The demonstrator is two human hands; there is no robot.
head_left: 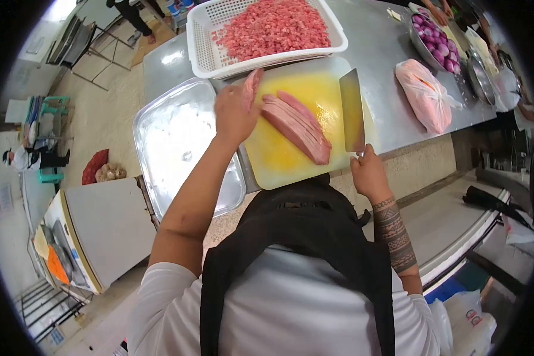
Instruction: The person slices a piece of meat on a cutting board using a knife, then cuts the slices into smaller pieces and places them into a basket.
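My left hand point(234, 115) is closed on a slice of raw meat point(253, 87), held up at the left edge of the cutting board point(269, 167). On the board lies a larger piece of meat point(296, 130), cut into long slices that still lean together. My right hand point(369, 173) grips the handle of a cleaver point(352, 113). Its broad blade is over the right side of the board, apart from the meat. Left of the board sits a shiny metal tray point(178, 136), partly covered by my left forearm.
A white perforated basket point(202, 56) of diced meat point(273, 29) stands behind the board. To the right are a tied plastic bag point(424, 95) with pink contents and a bowl of purple onions point(436, 41). Another person's hand point(440, 13) shows at the far right corner.
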